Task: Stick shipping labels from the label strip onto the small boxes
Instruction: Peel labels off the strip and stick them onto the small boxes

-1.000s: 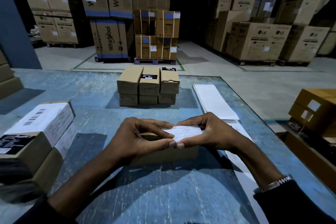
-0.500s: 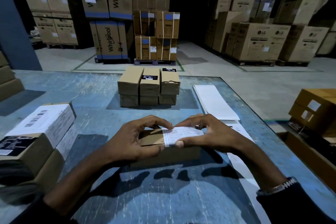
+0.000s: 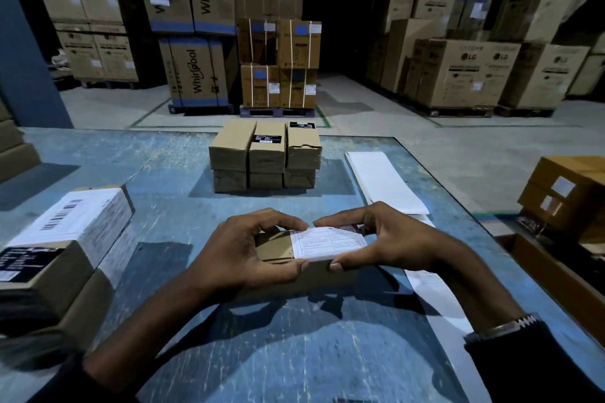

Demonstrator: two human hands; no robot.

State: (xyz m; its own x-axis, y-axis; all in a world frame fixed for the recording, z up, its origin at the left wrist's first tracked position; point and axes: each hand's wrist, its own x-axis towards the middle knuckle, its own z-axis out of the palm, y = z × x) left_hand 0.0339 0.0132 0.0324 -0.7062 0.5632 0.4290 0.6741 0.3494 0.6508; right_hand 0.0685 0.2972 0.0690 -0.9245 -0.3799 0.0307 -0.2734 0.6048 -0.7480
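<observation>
A small brown box point(image 3: 273, 247) lies on the blue table point(image 3: 170, 216) in front of me, with a white shipping label point(image 3: 327, 243) lying on the right half of its top. My left hand point(image 3: 242, 252) grips the box's left end, thumb on the near side and fingers over the far edge. My right hand point(image 3: 389, 239) grips the right end the same way, fingertips at the label's edges. The white label strip point(image 3: 386, 181) runs along the table's right side, partly hidden under my right forearm. A stack of small boxes point(image 3: 265, 154) stands at the table's middle.
Labelled boxes point(image 3: 65, 239) are stacked at the near left of the table. Brown cartons point(image 3: 569, 193) sit off the table's right edge. Large appliance cartons on pallets point(image 3: 458, 72) fill the warehouse floor behind.
My left hand has drawn back to the left, uncovering more of the box's bare top. My right thumb moved down to the box's near edge. The label now lies flat.
</observation>
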